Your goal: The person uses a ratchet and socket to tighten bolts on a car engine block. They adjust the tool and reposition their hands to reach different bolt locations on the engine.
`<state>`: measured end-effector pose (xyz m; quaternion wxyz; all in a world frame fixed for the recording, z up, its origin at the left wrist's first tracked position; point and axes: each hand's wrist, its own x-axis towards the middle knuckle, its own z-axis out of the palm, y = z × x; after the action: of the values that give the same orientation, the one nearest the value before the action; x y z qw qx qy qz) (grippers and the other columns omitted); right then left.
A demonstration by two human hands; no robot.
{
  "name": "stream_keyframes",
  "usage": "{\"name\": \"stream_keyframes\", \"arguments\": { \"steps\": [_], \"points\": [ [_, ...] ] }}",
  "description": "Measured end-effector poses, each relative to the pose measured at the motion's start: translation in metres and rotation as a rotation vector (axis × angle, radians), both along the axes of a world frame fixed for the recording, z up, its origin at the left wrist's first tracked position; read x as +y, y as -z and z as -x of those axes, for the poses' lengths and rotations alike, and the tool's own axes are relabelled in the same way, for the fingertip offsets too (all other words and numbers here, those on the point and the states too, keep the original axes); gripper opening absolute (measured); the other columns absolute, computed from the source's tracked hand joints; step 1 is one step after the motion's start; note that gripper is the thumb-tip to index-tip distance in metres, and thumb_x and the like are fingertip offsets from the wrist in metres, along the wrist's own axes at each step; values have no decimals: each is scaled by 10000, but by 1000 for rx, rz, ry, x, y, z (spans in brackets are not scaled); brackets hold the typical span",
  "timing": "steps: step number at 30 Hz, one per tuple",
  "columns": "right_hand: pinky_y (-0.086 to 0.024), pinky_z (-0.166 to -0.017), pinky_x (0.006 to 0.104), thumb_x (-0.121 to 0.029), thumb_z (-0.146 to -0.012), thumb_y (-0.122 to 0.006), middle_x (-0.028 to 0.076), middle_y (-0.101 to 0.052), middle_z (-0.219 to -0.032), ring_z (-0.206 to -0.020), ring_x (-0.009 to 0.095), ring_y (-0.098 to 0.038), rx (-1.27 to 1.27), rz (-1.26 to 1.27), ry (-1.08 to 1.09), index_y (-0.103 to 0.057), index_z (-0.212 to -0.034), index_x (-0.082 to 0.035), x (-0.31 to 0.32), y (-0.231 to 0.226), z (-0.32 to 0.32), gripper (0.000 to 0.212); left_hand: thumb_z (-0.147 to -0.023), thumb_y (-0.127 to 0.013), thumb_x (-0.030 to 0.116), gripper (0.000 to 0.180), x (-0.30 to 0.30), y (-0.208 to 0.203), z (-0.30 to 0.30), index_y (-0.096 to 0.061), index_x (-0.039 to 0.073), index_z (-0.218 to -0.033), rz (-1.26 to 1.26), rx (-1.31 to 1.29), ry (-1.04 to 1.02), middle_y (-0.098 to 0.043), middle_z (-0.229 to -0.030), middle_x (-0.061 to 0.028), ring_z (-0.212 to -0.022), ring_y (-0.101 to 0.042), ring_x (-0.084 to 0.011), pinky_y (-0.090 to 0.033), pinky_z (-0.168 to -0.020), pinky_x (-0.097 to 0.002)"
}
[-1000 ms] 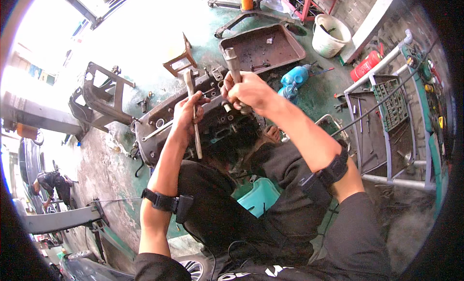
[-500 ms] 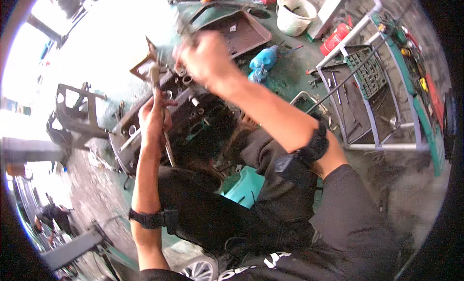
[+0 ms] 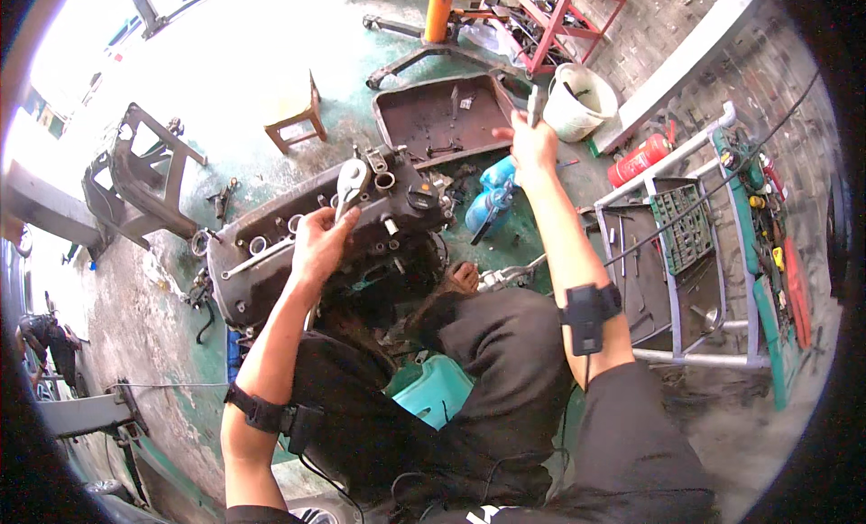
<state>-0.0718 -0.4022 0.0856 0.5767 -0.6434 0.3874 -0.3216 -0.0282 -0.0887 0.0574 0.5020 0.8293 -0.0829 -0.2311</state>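
My left hand (image 3: 317, 244) is closed around the handle of a ratchet wrench (image 3: 353, 175), its round head pointing up and away over the engine. Beneath lies the dark engine (image 3: 271, 294) with round openings along its top cover. A long wrench (image 3: 259, 261) rests across that cover, left of my hand. Off to the right, my right hand (image 3: 534, 147) is raised and closed on a short grey metal piece (image 3: 535, 105), whose exact kind I cannot make out. Blue plastic bottles (image 3: 490, 208) stand on the floor below that hand.
Beyond the engine lie a brown drip tray (image 3: 390, 125) and a small wooden stool (image 3: 295, 127). A white bucket (image 3: 577, 123), a red fire extinguisher (image 3: 640, 160) and a tool cart (image 3: 681, 355) stand right. Between my legs is a turquoise plastic seat (image 3: 437, 399).
My right hand has swung away from the ratchet, to the right past the drip tray. The ratchet in my left hand leans further right, and the whole view has shifted.
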Motion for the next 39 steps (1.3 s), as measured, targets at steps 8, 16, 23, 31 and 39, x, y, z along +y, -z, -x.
{"name": "stream_keyframes", "arguments": {
  "steps": [8, 16, 23, 31, 39],
  "points": [
    [-285, -352, 209, -130, -877, -592, 60, -617, -733, -439, 51, -413, -25, -128, -243, -578, -942, -42, 5, -29, 30, 110, -792, -693, 393, 449, 15, 18, -14, -681, -51, -861, -187, -148, 6, -610, -641, -82, -592, -543, -133, -436, -598, -310],
    [-379, -459, 228, -138, -870, -626, 18, -649, -743, -507, 51, -488, 141, 239, -623, -653, -978, -1, 74, -44, 26, 176, -796, -696, 380, 419, 18, 3, -3, -663, -37, -811, -92, -197, -48, -569, -614, -54, -576, -469, -106, -396, -567, -311],
    [-514, -745, 446, -292, -802, -621, 200, -665, -832, -815, 378, -649, 170, 527, -786, -683, -960, -68, 137, -49, 34, 281, -796, -702, 371, 407, 16, -3, 2, -653, -34, -801, -140, -258, -29, -541, -583, -37, -554, -460, -98, -392, -539, -310],
    [-533, -732, 427, -340, -774, -665, 182, -677, -860, -818, 346, -665, 175, 566, -834, -685, -1034, -139, 141, -36, 24, 330, -825, -680, 354, 376, 13, -4, 6, -639, -14, -762, -20, -312, -60, -481, -552, -23, -548, -415, -79, -361, -518, -302],
    [-513, -693, 308, -235, -761, -713, 120, -701, -861, -751, 204, -681, 264, 658, -793, -672, -1077, -92, 122, -19, 22, 349, -859, -642, 308, 281, 18, -13, 2, -595, 59, -736, 230, -65, -160, -468, -574, 43, -503, -391, -54, -300, -462, -245]
  ]
}}
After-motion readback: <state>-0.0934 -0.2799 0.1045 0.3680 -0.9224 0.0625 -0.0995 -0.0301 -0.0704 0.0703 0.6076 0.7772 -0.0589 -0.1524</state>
